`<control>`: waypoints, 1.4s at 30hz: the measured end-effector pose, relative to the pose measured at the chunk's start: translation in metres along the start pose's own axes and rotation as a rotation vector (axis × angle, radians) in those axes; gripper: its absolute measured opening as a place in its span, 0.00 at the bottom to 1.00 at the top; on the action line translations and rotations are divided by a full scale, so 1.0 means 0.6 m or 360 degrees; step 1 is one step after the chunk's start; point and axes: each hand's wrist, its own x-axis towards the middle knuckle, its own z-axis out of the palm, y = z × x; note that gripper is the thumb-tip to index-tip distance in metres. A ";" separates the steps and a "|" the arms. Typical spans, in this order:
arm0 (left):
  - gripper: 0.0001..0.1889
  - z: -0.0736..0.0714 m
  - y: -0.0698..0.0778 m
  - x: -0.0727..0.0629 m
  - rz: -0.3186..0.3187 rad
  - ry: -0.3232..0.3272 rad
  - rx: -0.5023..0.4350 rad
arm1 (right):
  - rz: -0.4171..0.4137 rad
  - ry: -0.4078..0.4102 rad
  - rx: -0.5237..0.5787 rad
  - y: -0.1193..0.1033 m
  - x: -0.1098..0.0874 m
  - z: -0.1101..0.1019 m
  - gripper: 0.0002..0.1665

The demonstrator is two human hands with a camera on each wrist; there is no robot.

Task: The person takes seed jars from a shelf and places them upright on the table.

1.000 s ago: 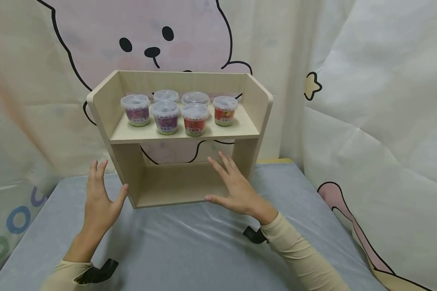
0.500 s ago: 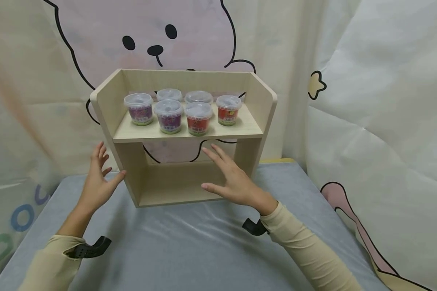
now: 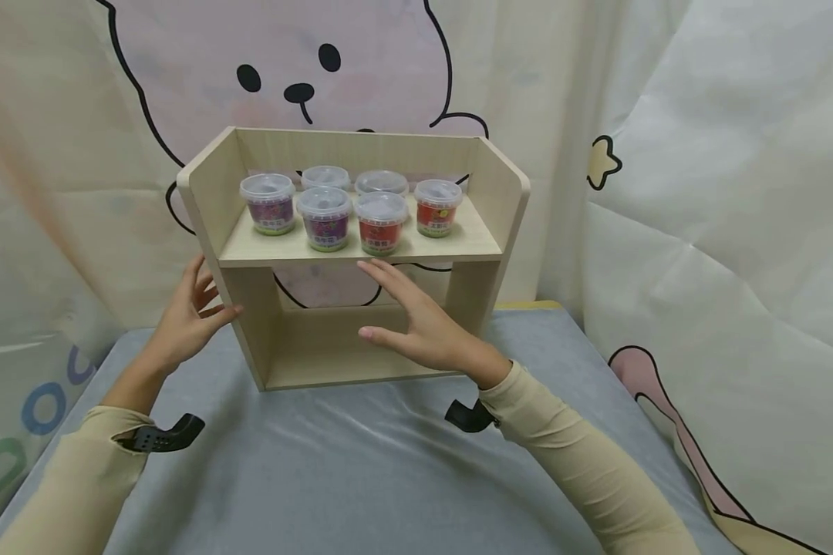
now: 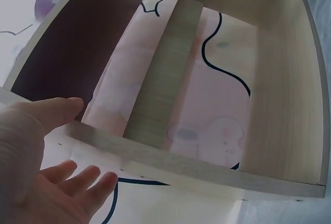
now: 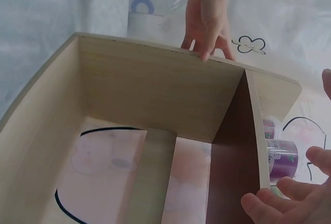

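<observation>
A pale wooden two-tier shelf (image 3: 484, 240) stands on the table. Several small lidded cups sit on its upper board, among them a purple-labelled cup (image 3: 328, 228) and a red-labelled cup (image 3: 380, 233) at the front. My left hand (image 3: 189, 322) is at the shelf's left side panel. In the left wrist view, its thumb (image 4: 62, 111) lies at the panel's front edge, with the other fingers along the outer face. My right hand (image 3: 426, 333) is spread in front of the lower compartment, fingertips close to the upper board's front edge beneath the red cup. It holds nothing.
A blue-grey cloth covers the table (image 3: 361, 470). A printed curtain (image 3: 527, 116) hangs behind and at both sides, close to the shelf's back. Black camera mounts (image 3: 163, 435) are worn on both wrists.
My left hand has moved up and inward to the shelf's side panel. The right hand has shifted left and up toward the upper board's edge. Shelf and cups keep their places.
</observation>
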 end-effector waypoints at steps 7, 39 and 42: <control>0.53 -0.008 -0.003 0.005 -0.0051 -0.0048 0.0011 | 0.0050 -0.0017 0.0143 -0.009 0.026 0.000 0.47; 0.52 -0.010 0.003 0.006 0.0026 -0.0152 0.0052 | 0.0304 0.0336 0.0629 -0.065 0.145 0.029 0.58; 0.52 -0.011 0.002 0.004 0.0001 -0.0165 0.0053 | 0.0321 0.0405 0.0657 -0.063 0.157 0.031 0.59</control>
